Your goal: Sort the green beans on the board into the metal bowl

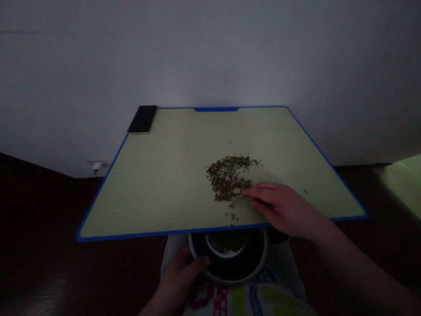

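A loose pile of small greenish-brown grains (223,175), like beans or seeds, lies spread on the pale table top (158,184). My right hand (279,206) is at the near side of the pile, its fingers closed on a clear, thin, curved piece (241,202) whose edge rests by the grains. A few stray grains (233,217) sit close to the table's front edge. Below that edge, my left hand (184,272) grips the rim of a round metal bowl (228,278), thumb over the rim. More grains (230,241) lie inside it.
A dark phone (143,119) lies at the table's far left corner. Blue edging (138,237) runs around the table, which stands against a pale wall (217,52). A plug (97,166) is in the wall at left. Another dark, rounded object (279,236) shows partly beside the bowl.
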The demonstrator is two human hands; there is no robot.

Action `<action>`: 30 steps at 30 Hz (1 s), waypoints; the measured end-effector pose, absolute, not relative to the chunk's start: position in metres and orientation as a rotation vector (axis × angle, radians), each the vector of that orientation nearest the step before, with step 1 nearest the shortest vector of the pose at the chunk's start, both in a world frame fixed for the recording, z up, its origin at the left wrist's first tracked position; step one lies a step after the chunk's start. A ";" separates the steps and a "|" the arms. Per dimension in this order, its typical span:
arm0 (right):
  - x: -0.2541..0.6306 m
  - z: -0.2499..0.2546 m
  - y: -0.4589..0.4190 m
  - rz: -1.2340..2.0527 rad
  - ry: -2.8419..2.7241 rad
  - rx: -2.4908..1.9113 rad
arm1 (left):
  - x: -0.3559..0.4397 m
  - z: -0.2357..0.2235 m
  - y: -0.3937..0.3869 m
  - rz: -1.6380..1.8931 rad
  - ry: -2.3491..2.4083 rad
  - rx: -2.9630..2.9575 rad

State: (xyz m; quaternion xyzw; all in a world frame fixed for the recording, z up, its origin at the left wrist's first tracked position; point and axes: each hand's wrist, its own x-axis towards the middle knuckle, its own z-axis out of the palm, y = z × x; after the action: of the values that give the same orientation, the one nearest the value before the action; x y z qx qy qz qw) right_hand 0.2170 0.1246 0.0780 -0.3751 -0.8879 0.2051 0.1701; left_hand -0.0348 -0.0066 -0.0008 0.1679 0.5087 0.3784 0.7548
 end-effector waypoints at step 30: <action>0.213 0.070 0.100 0.352 -2.469 -1.124 | -0.032 0.003 -0.005 0.825 1.127 0.351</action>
State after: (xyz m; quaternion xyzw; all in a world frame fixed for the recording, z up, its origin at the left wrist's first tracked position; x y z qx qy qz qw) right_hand 0.2128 0.0998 0.0703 -0.4026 -0.8839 0.1261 0.2017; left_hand -0.0321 -0.0053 0.0025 0.1609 0.5160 0.3778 0.7518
